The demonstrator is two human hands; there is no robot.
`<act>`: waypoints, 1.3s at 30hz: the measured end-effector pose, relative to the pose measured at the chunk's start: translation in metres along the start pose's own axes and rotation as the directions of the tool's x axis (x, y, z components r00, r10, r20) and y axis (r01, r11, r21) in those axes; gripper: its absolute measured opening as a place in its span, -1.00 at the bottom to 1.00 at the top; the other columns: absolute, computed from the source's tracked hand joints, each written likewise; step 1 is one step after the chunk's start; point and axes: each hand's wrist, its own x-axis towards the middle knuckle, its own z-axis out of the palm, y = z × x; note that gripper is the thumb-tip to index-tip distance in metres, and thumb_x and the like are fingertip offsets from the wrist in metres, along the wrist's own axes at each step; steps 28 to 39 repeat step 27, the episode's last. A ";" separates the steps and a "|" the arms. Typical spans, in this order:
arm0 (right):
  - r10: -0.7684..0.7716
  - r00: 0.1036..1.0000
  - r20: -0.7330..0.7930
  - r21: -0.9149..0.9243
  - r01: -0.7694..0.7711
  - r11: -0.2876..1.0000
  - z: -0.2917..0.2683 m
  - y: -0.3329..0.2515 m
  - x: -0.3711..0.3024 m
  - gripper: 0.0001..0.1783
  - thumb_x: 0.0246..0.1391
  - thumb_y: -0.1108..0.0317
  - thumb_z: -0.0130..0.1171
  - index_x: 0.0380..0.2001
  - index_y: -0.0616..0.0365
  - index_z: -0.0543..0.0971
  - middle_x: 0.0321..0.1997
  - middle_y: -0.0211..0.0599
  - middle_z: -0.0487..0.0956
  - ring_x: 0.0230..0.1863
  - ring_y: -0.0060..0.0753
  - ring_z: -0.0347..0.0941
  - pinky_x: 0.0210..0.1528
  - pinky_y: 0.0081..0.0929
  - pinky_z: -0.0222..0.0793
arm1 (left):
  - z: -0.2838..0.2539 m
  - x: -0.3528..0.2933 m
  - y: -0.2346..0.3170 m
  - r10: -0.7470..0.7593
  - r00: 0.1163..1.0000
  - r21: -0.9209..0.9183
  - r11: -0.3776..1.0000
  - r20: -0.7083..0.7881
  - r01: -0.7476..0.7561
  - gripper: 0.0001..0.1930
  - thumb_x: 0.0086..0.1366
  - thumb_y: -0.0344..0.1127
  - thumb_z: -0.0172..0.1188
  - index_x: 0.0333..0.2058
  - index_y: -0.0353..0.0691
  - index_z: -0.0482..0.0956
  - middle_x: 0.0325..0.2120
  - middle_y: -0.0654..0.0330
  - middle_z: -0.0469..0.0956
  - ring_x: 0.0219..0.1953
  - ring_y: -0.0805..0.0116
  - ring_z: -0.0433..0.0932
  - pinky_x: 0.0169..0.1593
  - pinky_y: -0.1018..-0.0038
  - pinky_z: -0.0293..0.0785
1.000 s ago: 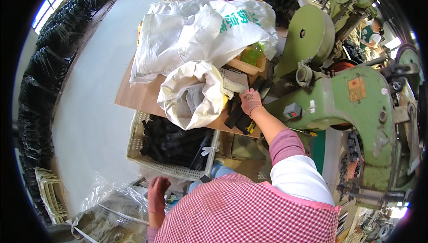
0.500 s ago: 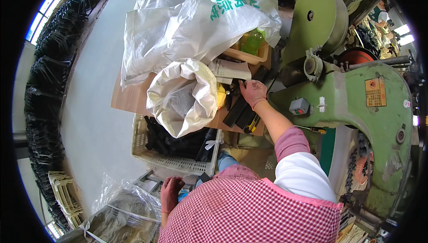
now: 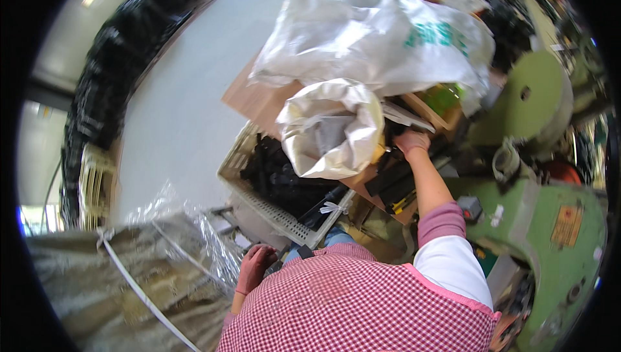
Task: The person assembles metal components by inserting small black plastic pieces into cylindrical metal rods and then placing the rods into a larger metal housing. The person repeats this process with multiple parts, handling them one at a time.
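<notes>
My right hand [image 3: 412, 140], in a pinkish glove, reaches over the table to a whitish paper-topped item [image 3: 407, 117]. Its fingertips are hidden among dark things there, so any grip is unclear. Long black parts [image 3: 389, 182] and a yellow-and-black tool [image 3: 404, 204] lie just nearer to me. Left of that hand stands a white woven sack [image 3: 297, 133], its rim rolled open, with a greyish lining inside. My left hand [image 3: 254, 266], gloved too, hangs low at my side beside clear plastic wrap [image 3: 210, 248]. Its fingers are curled in with nothing seen in them.
A pale plastic crate [image 3: 275, 217] of black parts stands below the table edge. A large white sack [image 3: 349, 35] covers the table's far side, beside a tan tray [image 3: 430, 109] holding a green bottle [image 3: 445, 96]. A green machine [image 3: 517, 213] stands right; a strapped, covered bundle [image 3: 97, 287] lies left.
The view has swung left, so the table, sacks and machine sit further right and tilted. My right hand stays at the paper-topped item, its fingers now more hidden. My left hand remains low.
</notes>
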 end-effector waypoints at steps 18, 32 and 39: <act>-0.224 0.928 0.297 0.594 0.004 0.804 -0.058 0.025 -0.003 -0.67 0.02 0.04 0.30 -0.52 0.10 0.60 -0.55 -0.54 0.50 -0.52 -0.60 0.29 -0.38 -0.45 0.22 | 0.041 -0.068 -0.006 -0.577 0.811 -0.873 0.339 0.101 0.350 -0.73 0.41 -0.20 0.13 -0.13 -0.32 0.54 -0.21 0.19 0.58 -0.19 0.45 0.58 -0.04 0.54 0.53; -0.389 0.626 0.676 0.649 -0.257 0.716 -0.159 0.123 -0.115 -0.55 -0.06 0.13 0.23 -0.09 0.10 0.59 -0.50 -0.46 0.51 -0.66 -0.59 0.30 -0.68 -0.55 0.14 | 0.008 0.001 -0.047 -0.370 0.890 -0.864 0.318 0.267 0.391 -0.67 0.42 -0.15 0.12 -0.06 -0.32 0.54 -0.18 0.20 0.61 -0.16 0.45 0.58 -0.01 0.53 0.52; -0.389 0.626 0.676 0.649 -0.257 0.716 -0.159 0.123 -0.115 -0.55 -0.06 0.13 0.23 -0.09 0.10 0.59 -0.50 -0.46 0.51 -0.66 -0.59 0.30 -0.68 -0.55 0.14 | 0.008 0.001 -0.047 -0.370 0.890 -0.864 0.318 0.267 0.391 -0.67 0.42 -0.15 0.12 -0.06 -0.32 0.54 -0.18 0.20 0.61 -0.16 0.45 0.58 -0.01 0.53 0.52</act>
